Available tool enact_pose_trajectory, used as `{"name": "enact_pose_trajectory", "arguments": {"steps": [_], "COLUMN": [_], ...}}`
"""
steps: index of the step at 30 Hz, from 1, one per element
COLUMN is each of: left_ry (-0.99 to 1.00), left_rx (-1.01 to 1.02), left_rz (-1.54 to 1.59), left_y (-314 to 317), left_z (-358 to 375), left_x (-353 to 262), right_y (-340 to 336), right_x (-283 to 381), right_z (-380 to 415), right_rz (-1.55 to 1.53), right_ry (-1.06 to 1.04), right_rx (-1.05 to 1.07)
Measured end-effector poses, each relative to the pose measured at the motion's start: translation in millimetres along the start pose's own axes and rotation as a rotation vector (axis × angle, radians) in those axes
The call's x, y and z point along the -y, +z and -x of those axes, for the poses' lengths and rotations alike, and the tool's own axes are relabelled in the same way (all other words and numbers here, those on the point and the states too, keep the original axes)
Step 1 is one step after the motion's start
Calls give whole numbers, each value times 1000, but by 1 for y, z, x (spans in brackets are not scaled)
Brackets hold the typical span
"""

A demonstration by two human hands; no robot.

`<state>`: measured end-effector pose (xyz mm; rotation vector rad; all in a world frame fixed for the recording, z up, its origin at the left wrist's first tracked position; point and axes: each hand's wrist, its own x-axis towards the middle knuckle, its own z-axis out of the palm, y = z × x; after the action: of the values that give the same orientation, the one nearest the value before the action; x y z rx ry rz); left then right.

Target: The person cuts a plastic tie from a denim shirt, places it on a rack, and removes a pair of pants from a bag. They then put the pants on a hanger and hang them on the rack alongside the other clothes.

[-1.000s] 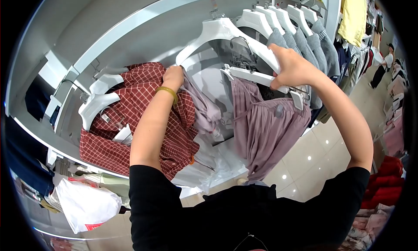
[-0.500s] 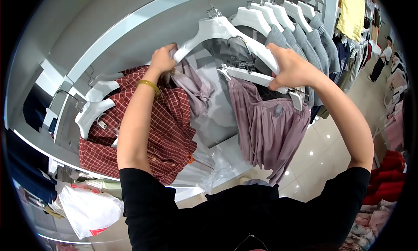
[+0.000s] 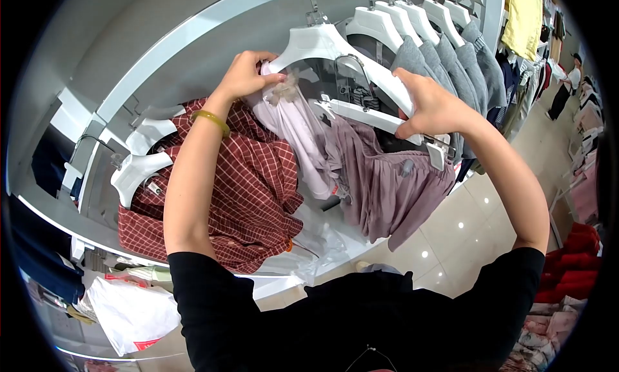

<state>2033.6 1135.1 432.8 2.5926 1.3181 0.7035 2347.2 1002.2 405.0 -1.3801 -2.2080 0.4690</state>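
Note:
A large white hanger (image 3: 316, 44) hangs by its hook from the rack. My left hand (image 3: 250, 75) pinches a pale pink garment (image 3: 296, 123) at the hanger's left shoulder. Around the hanger's right arm are the fingers of my right hand (image 3: 431, 104). My right thumb lies by a white clip hanger (image 3: 367, 116), whose metal hook stands inside the large hanger. From its clips hang mauve gathered shorts (image 3: 393, 185). The pale garment drapes down beside the shorts and overlaps their left edge.
Red checked garments (image 3: 238, 191) hang at the left on white hangers. Grey garments (image 3: 451, 69) hang at the upper right. A white bag (image 3: 132, 314) is at the lower left. A person (image 3: 566, 85) stands far off in the aisle at the right.
My left hand has moved slightly up and right, drawing the pale garment onto the hanger's left shoulder. The garment now hangs more spread out and nearer the shorts.

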Motion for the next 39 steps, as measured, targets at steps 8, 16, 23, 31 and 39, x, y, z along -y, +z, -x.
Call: {"name": "enact_pose_trajectory", "arguments": {"steps": [8,16,23,31,39], "left_ry": [346,215,234,179,163], "left_rx": [-200,-71,-43,-14,-51], "left_rz": [-307,-6,-22,-20,-48], "left_y": [26,23,21,20,23], "left_z": [-15,-11,-12,-11,-11], "left_x": [20,23,25,29,27], "right_y": [2,21,46,111,130], "right_x": [-6,-18,-28,-76,-55], "right_z": [4,-4,-9,-43,-148], "right_rz": [-207,-711,-1341,-1327,-833], "right_ry": [-30,-3,63,33,144], "right_rx": [83,199,108,-12,-218]}}
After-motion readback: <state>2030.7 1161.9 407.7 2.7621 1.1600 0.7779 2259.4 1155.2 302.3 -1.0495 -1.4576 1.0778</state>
